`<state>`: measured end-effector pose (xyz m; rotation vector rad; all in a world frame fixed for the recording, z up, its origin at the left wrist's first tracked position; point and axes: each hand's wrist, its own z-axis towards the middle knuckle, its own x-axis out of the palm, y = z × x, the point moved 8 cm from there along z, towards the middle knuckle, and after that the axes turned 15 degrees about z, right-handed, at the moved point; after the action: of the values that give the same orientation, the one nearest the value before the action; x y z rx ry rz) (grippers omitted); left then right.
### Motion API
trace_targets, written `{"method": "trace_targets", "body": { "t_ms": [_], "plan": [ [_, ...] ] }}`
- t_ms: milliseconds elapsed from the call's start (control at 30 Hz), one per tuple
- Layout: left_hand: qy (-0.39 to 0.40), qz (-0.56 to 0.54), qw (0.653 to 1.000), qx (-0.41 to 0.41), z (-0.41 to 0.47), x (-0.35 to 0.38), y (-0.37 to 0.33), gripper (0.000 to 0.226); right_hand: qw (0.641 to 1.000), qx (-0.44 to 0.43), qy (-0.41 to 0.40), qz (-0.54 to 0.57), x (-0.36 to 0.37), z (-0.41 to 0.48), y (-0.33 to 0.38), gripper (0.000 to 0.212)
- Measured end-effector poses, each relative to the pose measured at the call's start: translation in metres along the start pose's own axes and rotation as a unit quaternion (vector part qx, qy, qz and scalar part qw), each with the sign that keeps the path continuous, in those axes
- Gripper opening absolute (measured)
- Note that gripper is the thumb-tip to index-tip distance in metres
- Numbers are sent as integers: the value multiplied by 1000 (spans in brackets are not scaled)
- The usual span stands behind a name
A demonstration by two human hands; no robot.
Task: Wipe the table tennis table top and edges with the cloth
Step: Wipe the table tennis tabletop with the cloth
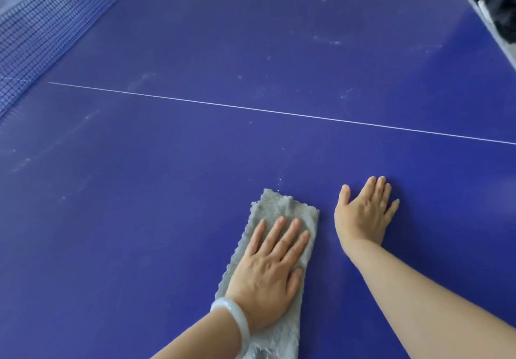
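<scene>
While your left hand (268,272) lies flat on the grey cloth (282,208), fingers straight, it presses the cloth onto the blue table top (139,219) without curling round it. The cloth runs under your palm and shows past your fingertips. Just right of it your right hand (363,216) rests flat on the bare table top, fingers spread, holding nothing. Beyond both hands a white line (251,109) crosses; the net (42,23) stands far left.

fluffy grey cloth (279,210) – matt, dusty-streaked blue table top (195,149) – woven mesh net (42,32), glossy pale bangle (237,322).
</scene>
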<state>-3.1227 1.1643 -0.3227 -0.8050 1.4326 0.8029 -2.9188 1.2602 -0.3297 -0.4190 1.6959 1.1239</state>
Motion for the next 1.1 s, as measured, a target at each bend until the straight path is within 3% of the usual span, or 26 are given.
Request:
{"method": "trace_targets", "body": {
  "t_ms": [133,300,400,467,567,700,867,1000,1100],
  "plan": [
    [8,2,999,37,81,-1,6,59,1000,4,-13,7,-2,-2,1,69],
    [19,25,987,-155,93,1,132,58,1000,3,-13,-20,-1,0,-1,72],
    [11,12,972,-233,54,1,140,60,1000,3,-13,-26,-1,-1,1,74],
    [-2,-1,983,-185,47,-1,87,61,999,5,-8,-32,-1,-2,3,74],
    [-6,-23,1000,-12,68,3,-7,61,1000,6,-6,-29,-2,-2,5,72],
    [3,13,998,58,118,-1,7,57,1000,3,-9,-22,-4,-1,4,68],
    [7,21,987,-159,112,-3,123,61,998,1,2,-55,-1,-3,4,69],
    [22,7,982,-187,105,-1,127,64,999,-3,17,-44,-5,-6,5,69],
    [22,1,982,-185,106,-2,126,64,995,-91,29,-33,-9,-10,12,62]
  ]
}}
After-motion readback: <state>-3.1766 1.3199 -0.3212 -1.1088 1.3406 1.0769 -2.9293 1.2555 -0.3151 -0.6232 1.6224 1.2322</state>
